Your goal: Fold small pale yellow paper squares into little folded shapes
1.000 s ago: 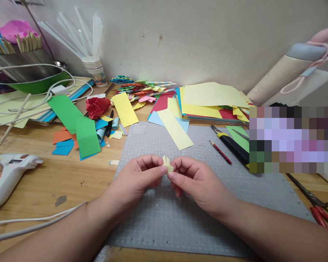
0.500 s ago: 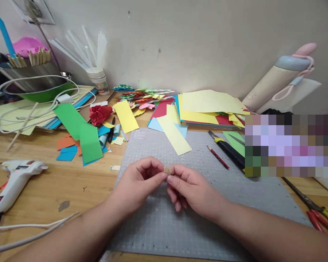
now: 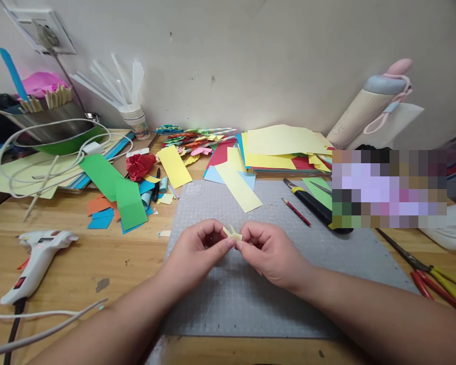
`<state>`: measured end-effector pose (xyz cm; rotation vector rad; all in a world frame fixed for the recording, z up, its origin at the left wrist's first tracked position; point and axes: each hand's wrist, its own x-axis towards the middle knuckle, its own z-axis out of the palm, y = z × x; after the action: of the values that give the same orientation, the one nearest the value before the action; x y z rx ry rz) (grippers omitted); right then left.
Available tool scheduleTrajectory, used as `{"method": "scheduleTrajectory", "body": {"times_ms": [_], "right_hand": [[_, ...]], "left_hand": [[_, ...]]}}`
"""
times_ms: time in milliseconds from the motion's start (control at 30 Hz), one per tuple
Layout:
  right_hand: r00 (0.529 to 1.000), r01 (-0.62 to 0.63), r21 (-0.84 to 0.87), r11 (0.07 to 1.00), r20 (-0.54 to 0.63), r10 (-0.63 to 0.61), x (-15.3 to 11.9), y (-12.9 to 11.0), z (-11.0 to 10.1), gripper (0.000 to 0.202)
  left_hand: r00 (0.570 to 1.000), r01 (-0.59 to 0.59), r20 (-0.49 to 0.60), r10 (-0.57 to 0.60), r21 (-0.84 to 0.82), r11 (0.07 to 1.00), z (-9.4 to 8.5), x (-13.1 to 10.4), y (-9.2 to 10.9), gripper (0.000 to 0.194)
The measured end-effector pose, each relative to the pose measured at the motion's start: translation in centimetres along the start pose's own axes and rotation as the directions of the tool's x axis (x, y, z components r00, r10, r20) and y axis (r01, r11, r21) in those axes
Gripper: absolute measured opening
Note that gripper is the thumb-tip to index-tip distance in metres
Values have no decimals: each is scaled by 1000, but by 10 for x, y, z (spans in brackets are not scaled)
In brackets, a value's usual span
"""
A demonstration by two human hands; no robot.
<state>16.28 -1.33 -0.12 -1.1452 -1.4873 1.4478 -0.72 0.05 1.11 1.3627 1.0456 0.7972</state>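
Note:
Between my two hands is a small pale yellow piece of paper (image 3: 233, 234), with narrow strips or points sticking up from it. My left hand (image 3: 203, 248) pinches its left side between thumb and curled fingers. On the other side my right hand (image 3: 266, 251) grips the right edge, thumb against forefinger. Both hands are held over the grey cutting mat (image 3: 228, 304). Beyond them on the mat lie a pale yellow paper strip (image 3: 239, 187), a red-and-black pencil (image 3: 296, 212) and a black-and-yellow utility knife (image 3: 315, 208).
A white glue gun (image 3: 38, 263) with its cable lies at the left. Green paper strips (image 3: 133, 205), scraps and a red paper flower (image 3: 140, 166) sit behind it. Scissors (image 3: 421, 268) rest at the right. A paper stack (image 3: 285, 139) and a bottle (image 3: 368, 109) stand near the wall.
The small paper, compact before, now shows spread strips between my fingers. My right hand's lower fingers have curled in. The view has shifted slightly.

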Motion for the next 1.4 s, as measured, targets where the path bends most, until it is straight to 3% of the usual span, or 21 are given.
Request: {"method": "scheduleTrajectory", "body": {"times_ms": [333,600,900,1067,1133,1233,1300,1400], "right_hand": [[995,19,100,995,99,-29,3,3,0,22],[989,-35,172,985,151,9,3,1,-1,20],[990,-66,211,975,135,38,4,3,-2,23],[983,-141,294,945,158,98,7,5,-2,22],[975,-191,351,917,178,135,7,4,-2,27],[962,-253,422,870,205,180,7,1,-2,22],[959,-270,452,850,208,193,6,-1,-2,20],[966,-254,473,844,172,195,5,-2,-1,21]], "left_hand": [[1000,5,-18,-7,-81,997,-3,3,3,17],[992,106,96,-83,-269,957,-5,3,1,19],[994,87,75,-74,-180,980,-8,4,-7,10],[999,-40,-28,38,-85,996,-6,3,-1,5],[986,-144,-82,144,4,990,-6,2,0,3],[907,-381,-71,415,280,881,-6,-1,-1,17],[852,-470,-18,524,416,779,-7,-2,-1,21],[872,-441,-9,490,420,793,-6,-4,0,21]]}}
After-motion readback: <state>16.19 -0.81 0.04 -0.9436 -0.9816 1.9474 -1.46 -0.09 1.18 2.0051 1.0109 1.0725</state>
